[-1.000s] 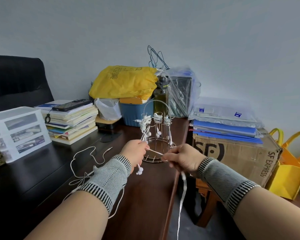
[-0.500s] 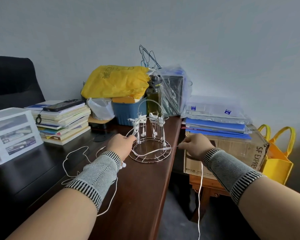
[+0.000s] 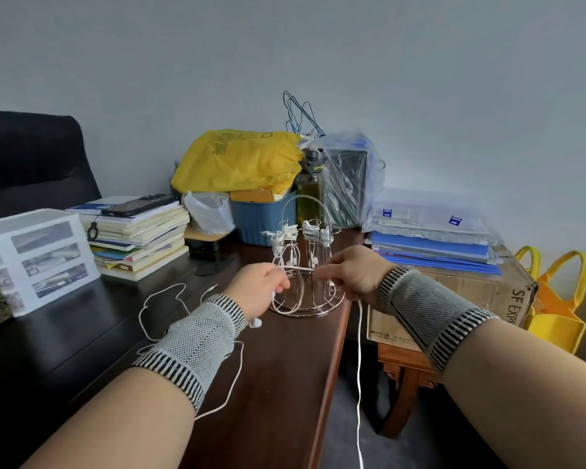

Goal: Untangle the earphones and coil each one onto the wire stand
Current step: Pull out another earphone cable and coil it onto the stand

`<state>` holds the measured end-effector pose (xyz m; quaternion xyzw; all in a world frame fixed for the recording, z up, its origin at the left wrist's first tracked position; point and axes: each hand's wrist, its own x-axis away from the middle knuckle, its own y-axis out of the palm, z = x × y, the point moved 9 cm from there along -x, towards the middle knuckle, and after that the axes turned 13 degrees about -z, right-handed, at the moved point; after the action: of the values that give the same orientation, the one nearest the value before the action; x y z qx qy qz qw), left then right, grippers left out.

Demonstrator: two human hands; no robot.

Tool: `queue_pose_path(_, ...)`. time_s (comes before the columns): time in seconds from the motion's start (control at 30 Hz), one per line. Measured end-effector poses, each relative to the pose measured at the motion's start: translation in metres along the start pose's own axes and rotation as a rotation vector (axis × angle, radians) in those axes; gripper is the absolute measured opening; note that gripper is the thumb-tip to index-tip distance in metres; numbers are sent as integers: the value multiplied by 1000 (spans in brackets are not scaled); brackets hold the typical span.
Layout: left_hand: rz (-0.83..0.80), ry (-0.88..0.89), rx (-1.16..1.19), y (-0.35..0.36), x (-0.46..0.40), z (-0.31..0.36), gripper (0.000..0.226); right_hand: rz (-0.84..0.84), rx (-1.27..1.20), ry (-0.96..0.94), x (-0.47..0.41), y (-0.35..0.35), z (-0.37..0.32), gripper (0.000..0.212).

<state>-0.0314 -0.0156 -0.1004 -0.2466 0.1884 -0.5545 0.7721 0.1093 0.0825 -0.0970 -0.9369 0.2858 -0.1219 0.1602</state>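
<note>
A metal wire stand [image 3: 332, 297] with an arched handle stands near the right edge of the dark wooden desk [image 3: 285, 384]. Several white earphones are coiled on its upper posts [image 3: 310, 231]. My left hand [image 3: 259, 289] and my right hand [image 3: 349, 274] each pinch one white earphone cable [image 3: 300, 268], stretched short and taut between them in front of the stand. An earbud [image 3: 256, 322] dangles under my left hand. The cable's long tail [image 3: 359, 384] hangs from my right hand past the desk edge. Another loose white earphone [image 3: 163, 299] lies tangled on the desk, left of my left wrist.
A white drawer unit [image 3: 38, 258] and a book stack with a phone [image 3: 139, 238] sit at the left. Behind the stand are a blue bin [image 3: 261, 218], a yellow bag [image 3: 241, 160] and a bottle [image 3: 310, 194]. A cardboard box with folders [image 3: 454, 286] stands right of the desk.
My hands have come closer together in front of the stand, shortening the taut cable span between them. The span now sits higher, across the stand's middle instead of near its base.
</note>
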Motion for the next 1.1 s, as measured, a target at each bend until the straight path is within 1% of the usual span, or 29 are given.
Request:
queue_pose_path(0.07, 91, -55, 142, -12, -1, -17, 32, 93, -87, 62, 10, -28, 23, 13)
queue_pose_path(0.13, 139, -110, 233, -17, -1, -30, 32, 300, -200, 111, 26, -64, 46, 17)
queue_pose_path(0.2, 147, -129, 265, -17, 0, -34, 31, 490, -249, 148, 43, -88, 59, 21)
queue_pose_path(0.27, 106, -113, 221, -13, 0, -30, 24, 603, -239, 162, 53, -98, 60, 16)
queue_pose_path(0.3, 78, -98, 194, -10, 0, -24, 17, 616, -224, 149, 55, -99, 56, 15)
queue_pose_path(0.33, 48, -81, 179, -8, 2, -18, 12, 584, -204, 129, 53, -95, 50, 13)
queue_pose_path(0.43, 23, -5, 190, -8, 1, -1, 25, 346, -105, 91, 34, -64, 25, 10)
queue_pose_path(0.5, -2, 34, 227, -6, 0, 14, 30, 194, -48, 30, 19, -39, 7, 17)
queue_pose_path(0.53, -48, 47, 244, -1, 0, 21, 32, 139, -28, -4, 13, -27, -4, 21)
queue_pose_path(0.6, -154, 88, 230, 11, 0, 34, 25, 80, -6, -59, 4, -8, -22, 23)
queue_pose_path(0.67, -183, 110, 189, 15, -3, 35, 21, 69, -11, -89, -2, 2, -33, 20)
queue_pose_path(0.7, -153, 107, 170, 12, -5, 32, 24, 74, -18, -100, -4, 2, -36, 19)
queue_pose_path(0.77, -38, 68, 170, 0, -7, 20, 28, 102, -10, -104, -2, -4, -34, 20)
queue_pose_path(0.83, 82, 15, 250, -15, -7, 5, 23, 150, -21, -59, 3, -19, -20, 21)
queue_pose_path(0.9, 168, -68, 353, -23, -6, -15, 15, 256, -60, 5, 13, -44, 1, 19)
queue_pose_path(0.97, 198, -129, 423, -26, -6, -31, 12, 410, -138, 46, 26, -71, 18, 22)
queue_pose_path(1.03, 211, -149, 430, -26, -5, -37, 12, 542, -204, 58, 38, -87, 28, 23)
queue_pose_path(1.1, 210, -161, 423, -23, -7, -38, 12, 623, -220, 56, 46, -93, 31, 23)
